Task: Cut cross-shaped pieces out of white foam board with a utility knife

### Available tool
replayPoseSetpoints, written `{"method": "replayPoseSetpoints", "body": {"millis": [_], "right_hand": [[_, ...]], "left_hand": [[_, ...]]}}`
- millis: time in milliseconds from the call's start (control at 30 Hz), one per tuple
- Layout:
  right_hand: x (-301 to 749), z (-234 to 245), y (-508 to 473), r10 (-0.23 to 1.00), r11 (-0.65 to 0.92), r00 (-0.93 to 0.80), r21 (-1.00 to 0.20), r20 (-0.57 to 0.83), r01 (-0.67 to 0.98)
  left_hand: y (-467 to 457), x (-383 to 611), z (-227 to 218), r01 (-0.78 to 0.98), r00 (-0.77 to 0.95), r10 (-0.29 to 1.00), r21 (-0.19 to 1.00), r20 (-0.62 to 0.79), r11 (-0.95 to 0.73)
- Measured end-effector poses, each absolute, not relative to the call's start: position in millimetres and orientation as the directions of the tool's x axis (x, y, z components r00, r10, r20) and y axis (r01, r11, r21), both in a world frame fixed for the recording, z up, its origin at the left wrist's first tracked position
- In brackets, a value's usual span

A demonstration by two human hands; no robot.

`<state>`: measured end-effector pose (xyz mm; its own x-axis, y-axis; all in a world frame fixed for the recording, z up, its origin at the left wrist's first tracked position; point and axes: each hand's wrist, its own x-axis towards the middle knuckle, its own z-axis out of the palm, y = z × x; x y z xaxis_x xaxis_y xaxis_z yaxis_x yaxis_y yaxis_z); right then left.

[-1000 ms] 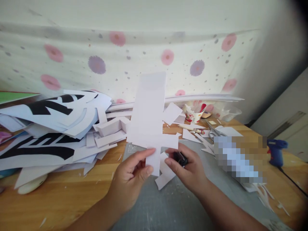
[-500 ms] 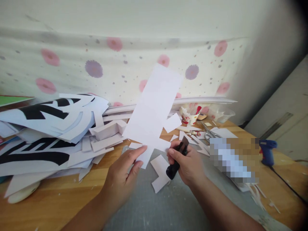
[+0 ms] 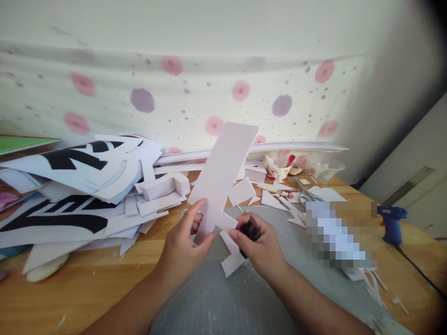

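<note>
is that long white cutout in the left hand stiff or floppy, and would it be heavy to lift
Probably fairly stiff: the white cutout stands up tilted from the left hand, pinched only at its lower end, without visibly drooping. It looks thin like card or foam sheet, so likely light for its size. The thin side tabs may bend or crease if pushed. The right hand grips a dark tool beside it.

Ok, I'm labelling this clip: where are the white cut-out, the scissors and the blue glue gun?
white cut-out (image 3: 223, 172), head view, middle of its long strip.
scissors (image 3: 307, 194), head view, on the handles.
blue glue gun (image 3: 391, 221), head view, on its body.
</note>
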<state>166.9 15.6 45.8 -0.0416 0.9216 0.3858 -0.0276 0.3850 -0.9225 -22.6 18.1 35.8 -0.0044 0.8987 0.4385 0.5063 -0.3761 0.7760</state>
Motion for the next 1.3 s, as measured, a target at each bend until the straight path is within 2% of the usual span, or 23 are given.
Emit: {"method": "replayPoseSetpoints", "body": {"millis": [100, 167, 200, 267, 333, 467, 600, 767, 867, 1033, 1133, 1200, 1233, 1300], "right_hand": [[171.6, 48.9, 11.9, 0.739, 0.671, -0.199, -0.732, 0.644, 0.120], [176.4, 51.0, 12.2, 0.637, 0.766, -0.287, -0.628, 0.715, 0.138], [179.0, 51.3, 13.6, 0.627, 0.776, -0.291, -0.613, 0.723, 0.149], [183.9, 49.7, 18.4, 0.679, 0.734, -0.228, -0.644, 0.698, 0.215], [187.6, 45.0, 25.0, 0.761, 0.642, -0.115, -0.712, 0.639, 0.284], [191.5, 33.7, 36.4, 0.875, 0.462, 0.019, -0.846, 0.484, 0.265], [194.2, 31.7, 38.4, 0.916, 0.358, 0.134, -0.921, 0.379, 0.156], [193.6, 37.1, 34.2, 0.971, 0.220, 0.120, -0.970, 0.208, -0.105], [190.2, 38.4, 31.2, 0.986, 0.147, 0.106, -0.967, 0.128, -0.207], [191.4, 42.0, 28.5, 0.982, 0.191, 0.046, -0.960, 0.185, -0.204], [200.9, 47.5, 30.3, 0.961, 0.278, 0.030, -0.953, 0.276, -0.123], [206.7, 50.7, 31.1, 0.953, 0.304, 0.043, -0.942, 0.301, -0.140], [207.8, 51.6, 30.7, 0.960, 0.278, 0.016, -0.942, 0.280, -0.187], [204.5, 51.4, 27.5, 0.971, 0.140, -0.148, -0.945, 0.190, -0.294]], "left_hand": [[18.3, -19.3, 37.2, 0.362, 0.065, 0.930, 0.860, 0.361, -0.359], [17.6, -17.2, 40.1, 0.125, 0.134, 0.951, 0.948, 0.278, -0.294], [17.1, -16.3, 42.1, -0.030, 0.161, 0.964, 0.977, 0.213, -0.211], [15.5, -15.2, 47.0, -0.296, 0.201, 0.976, 0.955, 0.082, -0.019], [13.6, -15.0, 52.0, -0.426, 0.223, 0.975, 0.899, 0.000, 0.098], [10.4, -15.3, 59.1, -0.500, 0.227, 0.973, 0.853, -0.041, 0.152], [9.3, -14.1, 60.2, -0.559, 0.234, 0.969, 0.805, -0.078, 0.200], [8.4, -11.5, 55.2, -0.571, 0.244, 0.965, 0.789, -0.100, 0.226], [6.6, -9.7, 53.9, -0.562, 0.246, 0.963, 0.793, -0.111, 0.235], [6.8, -7.7, 55.1, -0.482, 0.236, 0.963, 0.845, -0.131, 0.233], [14.0, -12.1, 54.9, -0.480, 0.120, 0.989, 0.867, -0.088, 0.136], [21.9, -18.5, 54.4, -0.483, 0.010, 0.999, 0.874, -0.047, 0.046], [26.1, -22.3, 54.2, -0.478, -0.038, 0.999, 0.878, -0.031, 0.009], [33.5, -29.5, 54.2, -0.458, -0.105, 0.994, 0.888, -0.008, -0.042]]}}
